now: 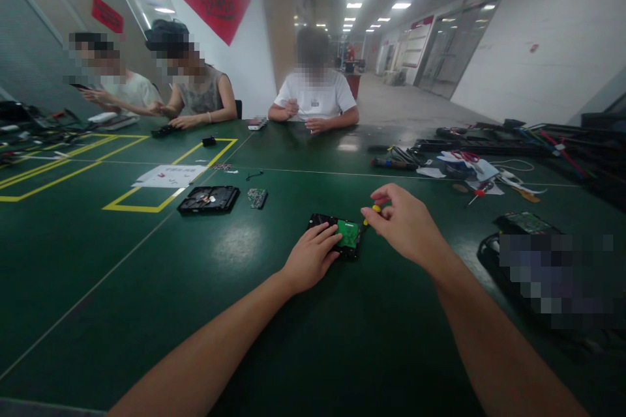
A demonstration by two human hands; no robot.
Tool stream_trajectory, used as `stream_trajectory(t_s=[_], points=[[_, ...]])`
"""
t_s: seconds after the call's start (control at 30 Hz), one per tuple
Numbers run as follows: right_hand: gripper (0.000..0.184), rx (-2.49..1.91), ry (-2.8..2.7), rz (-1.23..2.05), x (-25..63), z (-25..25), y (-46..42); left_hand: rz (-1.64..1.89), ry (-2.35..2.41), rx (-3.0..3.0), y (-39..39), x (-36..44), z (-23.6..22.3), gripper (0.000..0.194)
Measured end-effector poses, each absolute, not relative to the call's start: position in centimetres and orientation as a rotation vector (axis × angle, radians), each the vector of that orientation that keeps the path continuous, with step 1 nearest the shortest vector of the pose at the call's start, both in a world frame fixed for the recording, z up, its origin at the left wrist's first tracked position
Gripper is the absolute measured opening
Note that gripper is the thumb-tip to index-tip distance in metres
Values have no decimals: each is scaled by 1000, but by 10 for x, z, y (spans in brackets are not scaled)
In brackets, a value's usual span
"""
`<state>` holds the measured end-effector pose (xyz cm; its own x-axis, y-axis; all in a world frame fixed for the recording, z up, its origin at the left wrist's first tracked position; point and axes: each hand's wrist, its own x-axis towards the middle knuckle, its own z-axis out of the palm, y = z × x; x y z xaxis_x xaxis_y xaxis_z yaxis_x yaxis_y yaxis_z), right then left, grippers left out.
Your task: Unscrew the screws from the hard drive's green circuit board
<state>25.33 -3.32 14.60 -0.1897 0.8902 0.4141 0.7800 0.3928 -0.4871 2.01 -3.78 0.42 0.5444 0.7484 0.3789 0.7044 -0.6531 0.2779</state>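
A black hard drive (353, 252) with a green circuit board (349, 232) on its upper face lies on the green table in front of me. My left hand (313, 254) rests on its left part, fingers stretched out and lying over the case and the board's edge. Beside the drive's right edge, my right hand (398, 218) grips a small screwdriver (376, 208) by its yellow handle between thumb and fingers. The screwdriver points down toward that edge; whether its tip touches a screw is too small to tell.
Left of the drive lie a loose circuit board (257, 198) and a black open casing (209, 200). A red-handled screwdriver (479, 193), cables and papers lie at right, near a dark bag-like object (493, 260). Three people sit across the table (147, 300).
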Motion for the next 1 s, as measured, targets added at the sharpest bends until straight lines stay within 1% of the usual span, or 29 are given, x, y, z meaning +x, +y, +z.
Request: stream_trajectory(t_s=[0.07, 0.17, 0.33, 0.43, 0.5, 0.6, 0.73, 0.93, 1.0], points=[[21, -1439, -1976, 240, 255, 145, -33, 727, 1264, 2672, -38, 20, 5, 44], [12, -1332, -2068, 264, 257, 147, -35, 730, 1260, 2672, -38, 20, 5, 44], [22, -1256, -2105, 311, 255, 151, -38, 714, 1269, 2683, -37, 21, 4, 44], [16, -1343, -2067, 253, 252, 153, -39, 722, 1270, 2686, -37, 21, 2, 43], [16, -1399, -2072, 157, 251, 155, -39, 729, 1270, 2683, -37, 21, 2, 43], [11, -1370, -2119, 126, 252, 156, -39, 726, 1266, 2682, -37, 21, 2, 43], [22, -1307, -2141, 224, 252, 154, -40, 722, 1268, 2684, -37, 21, 2, 44], [30, -1312, -2150, 159, 252, 154, -39, 742, 1248, 2686, -36, 20, 0, 44], [30, -1313, -2173, 151, 252, 154, -38, 749, 1248, 2689, -36, 21, -1, 44]])
